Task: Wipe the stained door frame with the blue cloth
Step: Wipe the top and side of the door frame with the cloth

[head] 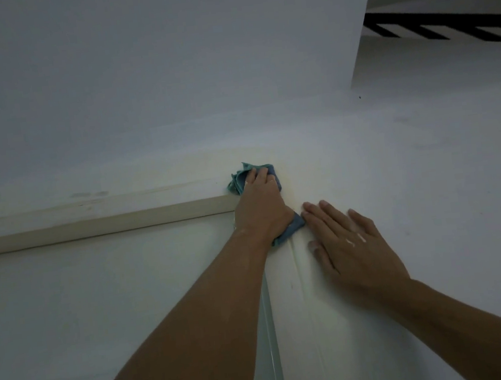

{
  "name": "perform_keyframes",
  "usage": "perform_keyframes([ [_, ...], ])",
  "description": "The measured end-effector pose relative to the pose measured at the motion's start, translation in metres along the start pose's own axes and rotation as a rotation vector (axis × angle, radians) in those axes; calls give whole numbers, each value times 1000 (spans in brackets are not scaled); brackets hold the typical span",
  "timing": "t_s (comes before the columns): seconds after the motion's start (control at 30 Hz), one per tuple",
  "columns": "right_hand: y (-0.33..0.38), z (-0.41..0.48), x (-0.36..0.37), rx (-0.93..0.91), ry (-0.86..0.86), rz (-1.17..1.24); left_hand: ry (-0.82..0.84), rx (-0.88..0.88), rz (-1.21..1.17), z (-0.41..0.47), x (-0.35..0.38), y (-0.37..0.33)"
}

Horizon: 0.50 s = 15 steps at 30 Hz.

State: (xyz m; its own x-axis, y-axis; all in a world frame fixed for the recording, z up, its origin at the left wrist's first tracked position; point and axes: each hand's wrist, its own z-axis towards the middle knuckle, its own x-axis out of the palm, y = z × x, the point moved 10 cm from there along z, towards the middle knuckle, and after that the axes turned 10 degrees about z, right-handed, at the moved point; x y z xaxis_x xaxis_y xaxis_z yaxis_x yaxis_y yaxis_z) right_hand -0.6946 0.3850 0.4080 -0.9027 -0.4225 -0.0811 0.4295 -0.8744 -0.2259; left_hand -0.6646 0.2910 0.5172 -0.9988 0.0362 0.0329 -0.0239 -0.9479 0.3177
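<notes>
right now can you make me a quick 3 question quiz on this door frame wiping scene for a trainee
1. True or false: the blue cloth is pressed at the top corner of the door frame.
2. Which hand holds the cloth? A) left hand B) right hand C) both hands
3. Fill in: the right hand lies ____ on the wall beside the frame, fingers spread.

Key
1. True. The cloth sits where the horizontal and vertical frame pieces meet.
2. A. The left hand covers the cloth; the right hand lies beside its lower corner without gripping it.
3. Flat, holding nothing.
</notes>
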Motion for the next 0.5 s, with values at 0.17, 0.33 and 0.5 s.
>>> perform_keyframes([
  [0.17, 0, -4, -2, 2, -5, 2, 54, 51, 17, -8, 7, -2],
  [0.33, -3, -22, -2, 27, -19, 13, 7, 81, -112, -42, 10, -8],
  [0.5, 0, -48, -6, 54, -15, 22, -8, 117, -91, -86, 13, -21],
])
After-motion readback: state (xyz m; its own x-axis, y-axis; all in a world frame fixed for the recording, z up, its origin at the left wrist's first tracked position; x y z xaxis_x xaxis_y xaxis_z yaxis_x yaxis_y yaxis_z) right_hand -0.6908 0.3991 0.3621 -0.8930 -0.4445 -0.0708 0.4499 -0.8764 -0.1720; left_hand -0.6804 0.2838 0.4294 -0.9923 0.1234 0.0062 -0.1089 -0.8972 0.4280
